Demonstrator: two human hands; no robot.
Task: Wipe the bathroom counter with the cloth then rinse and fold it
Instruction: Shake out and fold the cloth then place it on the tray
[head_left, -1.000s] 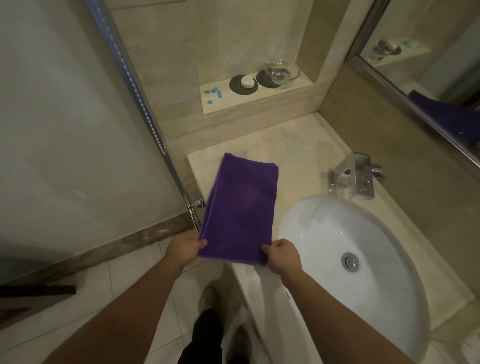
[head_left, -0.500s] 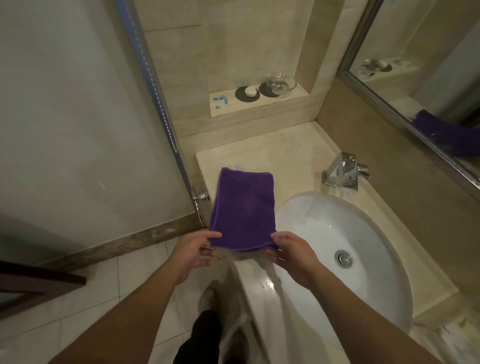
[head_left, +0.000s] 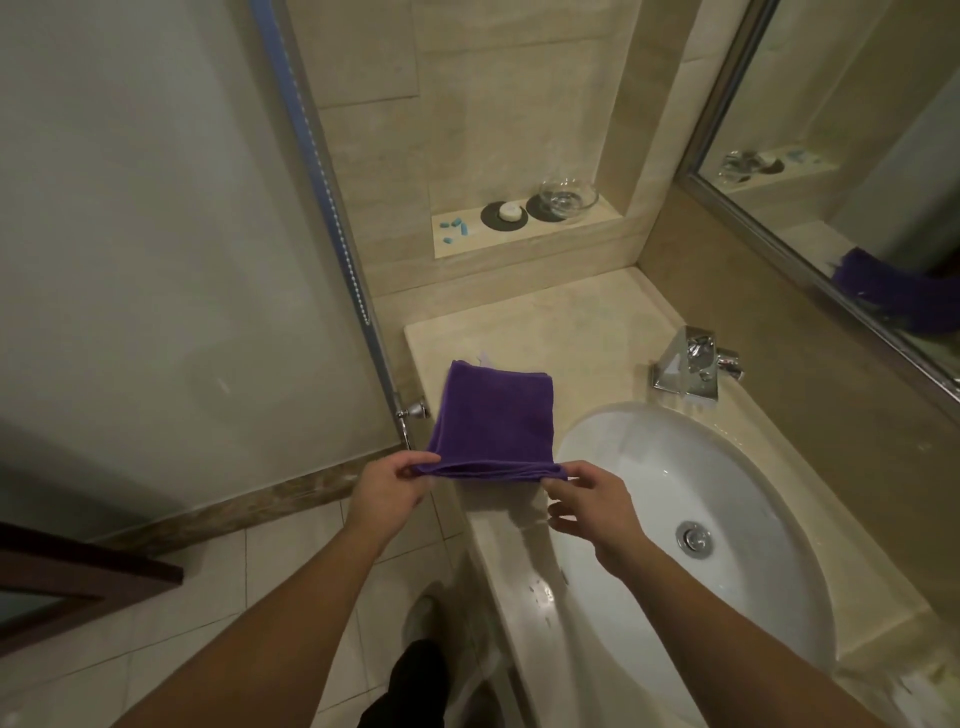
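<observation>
The purple cloth (head_left: 493, 418), folded, is held over the table's (head_left: 561, 332) near left end beside the sink (head_left: 727, 519). Its near corners are pinched by the left hand (head_left: 387, 491) and right hand (head_left: 592, 506). It is judged soft, light and limp, best gripped at the corners.

I find no legible text, label, brand, number or sign in the head view. The small white tag (head_left: 483, 358) at the far edge of the purple cloth (head_left: 493, 415) is too small to read.
</observation>
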